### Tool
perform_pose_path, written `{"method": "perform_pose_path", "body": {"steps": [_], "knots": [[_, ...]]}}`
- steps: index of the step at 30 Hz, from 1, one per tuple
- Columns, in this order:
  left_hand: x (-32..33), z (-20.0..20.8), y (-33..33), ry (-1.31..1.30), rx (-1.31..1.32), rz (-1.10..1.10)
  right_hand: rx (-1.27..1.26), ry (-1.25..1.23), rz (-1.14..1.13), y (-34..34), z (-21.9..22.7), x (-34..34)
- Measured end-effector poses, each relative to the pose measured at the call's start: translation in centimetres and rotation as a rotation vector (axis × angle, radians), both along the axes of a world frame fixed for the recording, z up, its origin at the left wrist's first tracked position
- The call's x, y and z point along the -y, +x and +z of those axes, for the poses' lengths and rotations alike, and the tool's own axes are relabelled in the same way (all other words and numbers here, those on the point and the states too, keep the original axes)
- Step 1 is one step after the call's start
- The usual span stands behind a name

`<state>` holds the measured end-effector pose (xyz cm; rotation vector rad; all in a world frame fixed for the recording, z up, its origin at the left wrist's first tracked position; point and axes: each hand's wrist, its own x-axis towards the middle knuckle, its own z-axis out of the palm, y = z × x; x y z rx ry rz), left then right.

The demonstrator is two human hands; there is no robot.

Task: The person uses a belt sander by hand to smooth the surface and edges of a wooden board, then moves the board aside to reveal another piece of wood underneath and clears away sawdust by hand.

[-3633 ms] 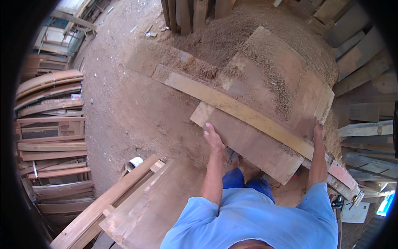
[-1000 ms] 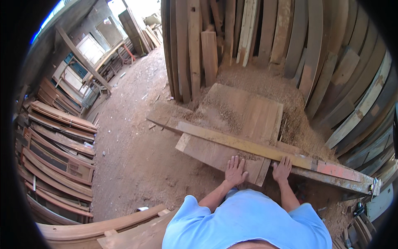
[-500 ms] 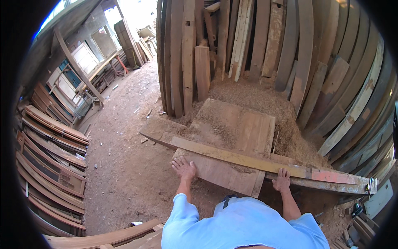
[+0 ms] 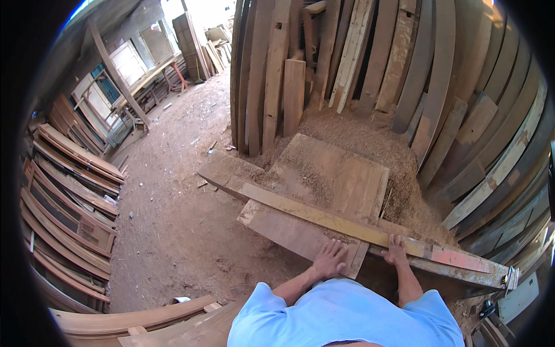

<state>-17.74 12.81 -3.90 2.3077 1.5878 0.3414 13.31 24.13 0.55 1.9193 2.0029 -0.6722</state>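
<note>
A broad wooden panel [image 4: 283,225] lies across a long beam [image 4: 222,178], its near part close to my body. On top of the panel runs a long narrow straight board [image 4: 324,214], yellowish along the middle and reddish towards the right end. My left hand [image 4: 330,258] rests open on the panel's near right part, fingers spread over sawdust. At the near edge of the narrow board, my right hand [image 4: 396,250] lies with its fingers stretched onto it. Sawdust coats the panel's far part.
Heaped sawdust [image 4: 370,136] lies beyond the panel. Upright planks [image 4: 277,75] lean along the back and right. Stacked frames and boards [image 4: 75,225] line the left side. Curved timber [image 4: 139,318] lies at the lower left. A small clamp-like piece [image 4: 511,277] sits at the beam's right end.
My left hand has moved right along the panel, from its left corner to its near right part. My right hand stays at the narrow board. The view has shifted slightly.
</note>
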Motion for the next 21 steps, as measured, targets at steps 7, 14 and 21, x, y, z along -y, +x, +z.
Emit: {"method": "perform_pose_path", "body": {"steps": [7,14,21], "knots": [[-3.1,2.7,-13.5,-0.05,-0.21,0.667,-0.032,0.039,0.069,1.0,0.3,-0.5],[-2.5,2.7,-17.8,-0.055,0.016,1.405,-0.854,0.263,-0.517,10.0,-6.1,0.6],[1.8,-6.5,-13.8,-0.288,1.673,1.389,-0.418,0.054,-0.156,13.2,-13.3,21.5]]}}
